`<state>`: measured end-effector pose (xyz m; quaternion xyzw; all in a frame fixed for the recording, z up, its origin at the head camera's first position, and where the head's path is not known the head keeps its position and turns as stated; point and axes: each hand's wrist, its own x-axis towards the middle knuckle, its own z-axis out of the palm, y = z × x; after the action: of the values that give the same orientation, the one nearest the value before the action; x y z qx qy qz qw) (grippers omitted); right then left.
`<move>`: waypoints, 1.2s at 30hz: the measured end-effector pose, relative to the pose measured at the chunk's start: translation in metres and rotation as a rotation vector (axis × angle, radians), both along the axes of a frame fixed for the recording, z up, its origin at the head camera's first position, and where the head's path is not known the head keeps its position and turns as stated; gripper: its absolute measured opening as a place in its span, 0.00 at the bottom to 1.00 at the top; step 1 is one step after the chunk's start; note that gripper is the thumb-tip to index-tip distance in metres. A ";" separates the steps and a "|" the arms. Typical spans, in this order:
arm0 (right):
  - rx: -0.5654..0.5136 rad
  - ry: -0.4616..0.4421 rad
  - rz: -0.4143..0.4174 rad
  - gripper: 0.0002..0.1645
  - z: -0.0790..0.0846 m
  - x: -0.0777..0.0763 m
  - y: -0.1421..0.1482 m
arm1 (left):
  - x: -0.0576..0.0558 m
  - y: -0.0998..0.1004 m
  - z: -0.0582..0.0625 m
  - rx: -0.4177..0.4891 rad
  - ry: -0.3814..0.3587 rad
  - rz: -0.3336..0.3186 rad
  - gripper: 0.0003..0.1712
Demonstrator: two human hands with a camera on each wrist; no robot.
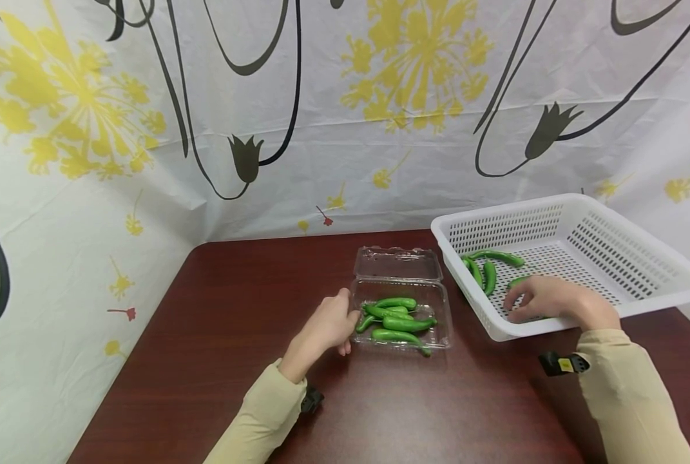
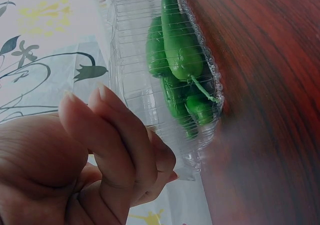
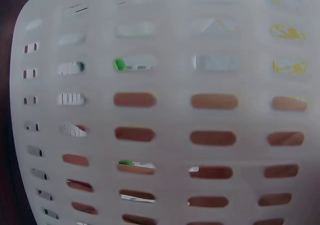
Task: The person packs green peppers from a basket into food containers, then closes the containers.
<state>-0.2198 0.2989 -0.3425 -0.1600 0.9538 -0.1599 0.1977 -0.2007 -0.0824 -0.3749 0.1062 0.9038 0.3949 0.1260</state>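
Note:
My left hand (image 1: pixel 330 320) is at the left side of a clear plastic clamshell box (image 1: pixel 448 322), its lid folded back. In the left wrist view its fingers (image 2: pixel 117 140) are loosely bent and hold nothing, close to the box wall. Several green chili peppers (image 1: pixel 410 323) lie in the box, one with its tip over the front rim. My right hand (image 1: pixel 553 299) reaches down into a white plastic basket (image 1: pixel 472 309), fingers bent close over its floor beside a green pepper (image 1: pixel 517 281). In the right wrist view the basket's slotted wall hides most of it; I cannot tell whether it grips a pepper.
More green peppers (image 1: pixel 489 277) lie at the basket's left end. Box and basket stand on a dark red-brown wooden table (image 1: pixel 252 290), the basket to the right of the box. A white patterned sheet (image 1: pixel 321 154) hangs behind and along the sides.

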 end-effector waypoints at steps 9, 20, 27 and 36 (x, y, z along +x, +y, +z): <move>-0.008 0.049 -0.025 0.17 -0.001 -0.002 0.000 | -0.001 0.000 0.000 -0.004 -0.007 0.005 0.13; -0.040 0.153 -0.003 0.24 -0.003 -0.009 -0.007 | -0.001 0.000 0.000 0.008 -0.006 0.003 0.12; -0.042 0.149 0.022 0.21 -0.006 -0.011 -0.012 | -0.001 -0.001 -0.001 0.011 -0.004 0.002 0.13; -0.043 0.078 0.057 0.24 -0.008 -0.009 -0.018 | 0.000 0.000 -0.001 0.003 0.000 -0.002 0.14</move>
<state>-0.2289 0.2807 -0.3507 -0.1973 0.9522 -0.1684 0.1611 -0.2010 -0.0829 -0.3755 0.1074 0.9031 0.3961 0.1261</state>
